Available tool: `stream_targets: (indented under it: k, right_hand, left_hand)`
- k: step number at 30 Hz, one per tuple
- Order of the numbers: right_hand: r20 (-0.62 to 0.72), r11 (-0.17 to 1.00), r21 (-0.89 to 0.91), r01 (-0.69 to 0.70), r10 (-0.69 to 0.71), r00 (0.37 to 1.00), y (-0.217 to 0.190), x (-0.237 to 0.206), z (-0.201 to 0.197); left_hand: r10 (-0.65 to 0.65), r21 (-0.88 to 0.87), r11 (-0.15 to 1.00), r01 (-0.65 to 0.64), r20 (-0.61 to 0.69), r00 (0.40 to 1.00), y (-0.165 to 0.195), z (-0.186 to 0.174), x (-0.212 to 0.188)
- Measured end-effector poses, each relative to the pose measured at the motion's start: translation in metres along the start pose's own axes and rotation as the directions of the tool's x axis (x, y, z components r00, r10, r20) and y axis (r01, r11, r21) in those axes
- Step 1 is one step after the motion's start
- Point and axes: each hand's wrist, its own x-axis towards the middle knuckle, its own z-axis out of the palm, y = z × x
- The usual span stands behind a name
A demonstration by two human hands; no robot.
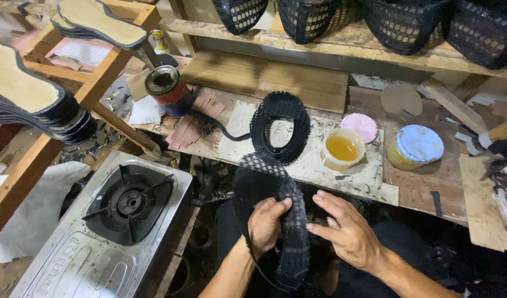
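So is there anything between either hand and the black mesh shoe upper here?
Nothing visible. The left hand already grips the black mesh shoe upper, thumb on top, and the fingers of the right hand touch its edge. The open cup of yellow glue and second mesh upper sit apart on the bench.

A steel single-burner gas stove point(107, 232) sits low at the left, beneath a slanted wooden rack point(107, 72) carrying stacks of black-edged tan insoles point(22, 88). On the worn wooden workbench point(424, 182) lie a black mesh shoe upper point(281, 128) on a stained board point(319, 165), an open tub of amber glue point(342, 149) with its pink lid point(360, 127) just behind, and a yellow jar with a pale blue lid point(416, 147) to the right. A dirty red tin can point(166, 89) stands at the bench's left end among scraps of paper, and black mesh uppers point(396, 22) line the shelf above.
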Motion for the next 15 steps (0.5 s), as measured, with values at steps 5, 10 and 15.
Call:
stream_targets:
  k: [5, 10, 15]
  right_hand:
    - [0.242, 0.669, 0.457, -0.586, 0.541, 0.806, -0.02, 0.004, 0.016]
    - [0.274, 0.693, 0.274, -0.667, 0.608, 0.745, -0.002, 0.015, 0.013]
    - [0.032, 0.869, -0.412, -0.273, 0.314, 0.949, 0.077, 0.035, -0.012]
  left_hand:
    - [0.006, -0.026, 1.0, -0.007, -0.048, 0.999, 0.01, 0.009, 0.0]
    - [-0.112, 0.417, 0.904, 0.092, 0.024, 0.993, 0.011, 0.011, -0.019]
    - [-0.076, 0.472, 0.878, 0.081, -0.029, 0.997, -0.002, -0.01, -0.02]
